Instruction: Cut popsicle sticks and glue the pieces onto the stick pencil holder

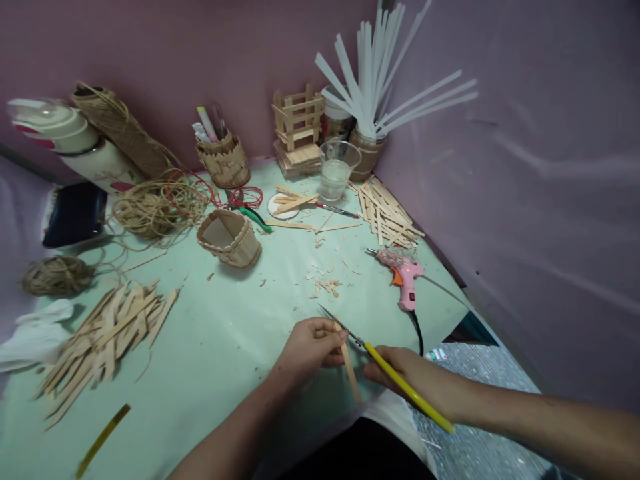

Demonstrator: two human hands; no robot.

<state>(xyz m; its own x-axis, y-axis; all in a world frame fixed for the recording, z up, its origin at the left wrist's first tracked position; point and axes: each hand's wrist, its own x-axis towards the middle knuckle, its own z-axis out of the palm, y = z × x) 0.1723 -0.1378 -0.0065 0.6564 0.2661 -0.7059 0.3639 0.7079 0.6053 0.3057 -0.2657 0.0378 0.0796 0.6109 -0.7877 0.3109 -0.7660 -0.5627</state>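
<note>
Yellow-handled scissors point(406, 385) are in the grip of my right hand point(407, 373), my fingers wrapped round the handle, the slim blades angled away from me and toward the left. My left hand point(320, 343) pinches a flat wooden stick point(349, 367) between thumb and fingers near its far end, the rest slanting down toward my lap. Its upper end is right at the scissor blades; whether they touch it I can't quite tell.

Just beyond my fingertips, little wood chips point(327, 288) lie scattered on the pale green tablecloth point(220, 347). Off to the right, the pink glue gun point(406, 273) rests on its side, nozzle toward the left, black cord trailing toward the table edge. Farther out, I have a small wooden basket point(233, 243), open at the top, beside green-handled pliers point(256, 217). A white disc point(283, 207) has a few sticks over it, with a thin brush point(336, 210) next to them.

Over on my left is a loose heap of cut sticks point(113, 327), with balls of twine point(150, 207) behind; another pile of sticks point(387, 213) sits at the far right. Near the back wall, a clear plastic cup point(336, 175) stands before a jar point(367, 157) full of white strips point(373, 80).
</note>
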